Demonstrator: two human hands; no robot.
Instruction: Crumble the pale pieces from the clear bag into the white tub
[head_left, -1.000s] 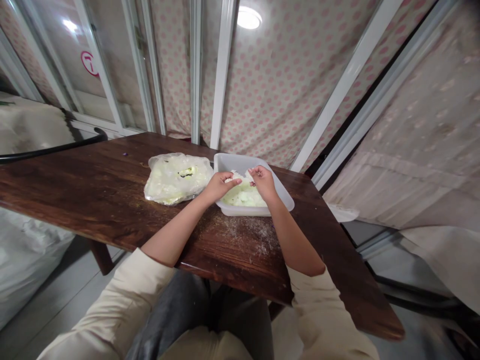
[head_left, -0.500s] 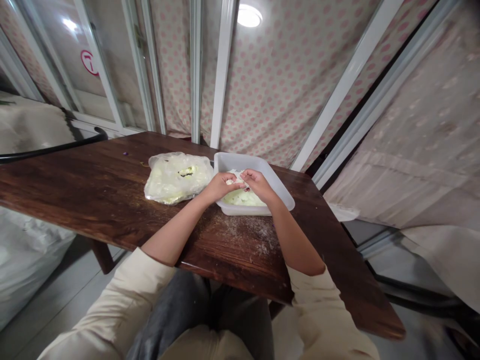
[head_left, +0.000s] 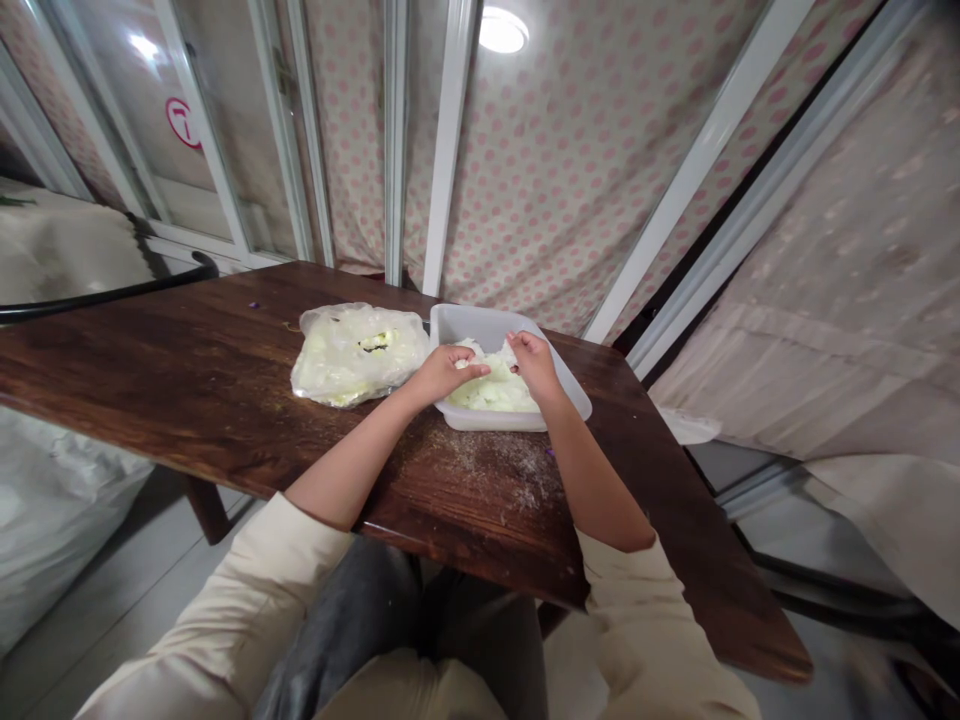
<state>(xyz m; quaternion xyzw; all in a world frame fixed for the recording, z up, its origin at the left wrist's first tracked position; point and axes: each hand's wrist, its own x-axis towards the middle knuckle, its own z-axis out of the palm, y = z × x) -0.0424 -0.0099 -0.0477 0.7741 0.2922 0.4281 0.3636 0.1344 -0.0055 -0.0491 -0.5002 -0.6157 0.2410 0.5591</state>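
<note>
A white plastic tub [head_left: 564, 398] stands on the dark wooden table, with a heap of pale white-green pieces [head_left: 491, 392] inside. Over the tub's left part, my left hand [head_left: 448, 372] is closed on some of the pale material, thumb pointing right. My right hand [head_left: 531, 360], over the tub's right part, pinches a whitish piece between thumb and fingers. A small gap lies between the hands. What the material is cannot be made out. Left of the tub lies a clear plastic bag [head_left: 356, 355] with pale yellow-green contents, near my left hand.
Fine pale crumbs lie on the wooden table [head_left: 300, 440] in front of the tub. A black curved rail [head_left: 112, 295] stands at the left, above a large whitish bag [head_left: 60, 520]. Framed glass panels and dotted curtains [head_left: 555, 180] rise behind the table.
My right hand has moved right and slightly up, away from my left hand, with a whitish piece in its fingers. My left hand has hardly moved.
</note>
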